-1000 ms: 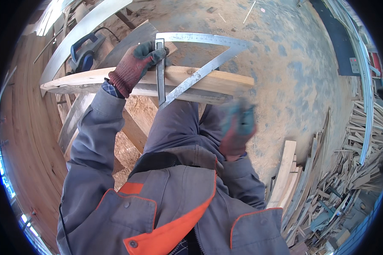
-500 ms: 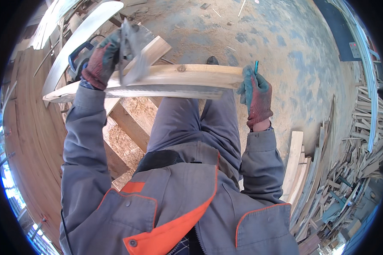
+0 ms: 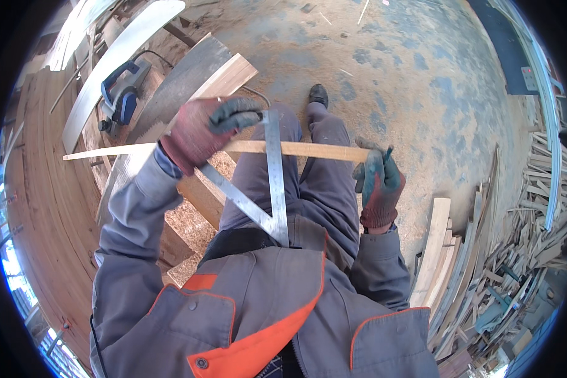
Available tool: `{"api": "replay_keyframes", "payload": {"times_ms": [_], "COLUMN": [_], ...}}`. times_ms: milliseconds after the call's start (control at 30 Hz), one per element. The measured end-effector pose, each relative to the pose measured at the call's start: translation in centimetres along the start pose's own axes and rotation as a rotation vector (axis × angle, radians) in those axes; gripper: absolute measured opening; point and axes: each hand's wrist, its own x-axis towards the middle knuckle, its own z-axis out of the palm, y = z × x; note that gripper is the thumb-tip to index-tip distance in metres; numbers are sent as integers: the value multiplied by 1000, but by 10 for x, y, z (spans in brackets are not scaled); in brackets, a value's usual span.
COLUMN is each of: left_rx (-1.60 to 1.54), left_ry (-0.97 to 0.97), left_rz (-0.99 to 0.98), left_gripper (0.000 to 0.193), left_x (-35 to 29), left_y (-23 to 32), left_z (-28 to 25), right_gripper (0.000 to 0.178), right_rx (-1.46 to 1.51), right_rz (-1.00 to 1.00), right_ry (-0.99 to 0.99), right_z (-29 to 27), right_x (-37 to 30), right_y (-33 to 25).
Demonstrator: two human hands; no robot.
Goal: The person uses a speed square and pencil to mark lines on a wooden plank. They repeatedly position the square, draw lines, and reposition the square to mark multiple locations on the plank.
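Note:
In a dark red and grey-green glove, my left hand [image 3: 205, 129] is closed around a steel angle gauge [image 3: 274, 173], two flat legs meeting in a V near my waist. The gauge crosses a long, narrow wooden board [image 3: 302, 149], seen nearly edge-on across my thighs. My right hand [image 3: 381, 186], gloved alike, pinches the board's right end. A slim teal pen [image 3: 389, 152] sticks up from the fingers of that hand. The board's left end rests over planks at the left; whether my left hand also touches the board is unclear.
A blue electric planer [image 3: 121, 101] with a cord lies among boards at the upper left. Thick timber [image 3: 198, 192] and sawdust are beside my left leg. Cut planks [image 3: 431, 252] lean at the right, by a heap of scrap strips [image 3: 523, 252].
The board has rolled from its broad face to a narrow edge, its right end coming closer to me. My left hand has moved right and nearer with the gauge, whose legs now point toward my waist.

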Motion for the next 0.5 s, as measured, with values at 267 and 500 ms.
{"api": "replay_keyframes", "payload": {"times_ms": [267,500], "left_rx": [97,44], "left_ry": [-50,12], "left_rz": [-369,-409], "left_gripper": [42,34], "left_x": [-35,-13], "left_y": [55,37], "left_z": [5,14], "right_gripper": [32,32], "right_rx": [4,-70], "right_rz": [-124,-48], "right_ry": [-32,-7], "right_z": [-4,4], "right_x": [-25,1], "right_y": [-1,-2]}}
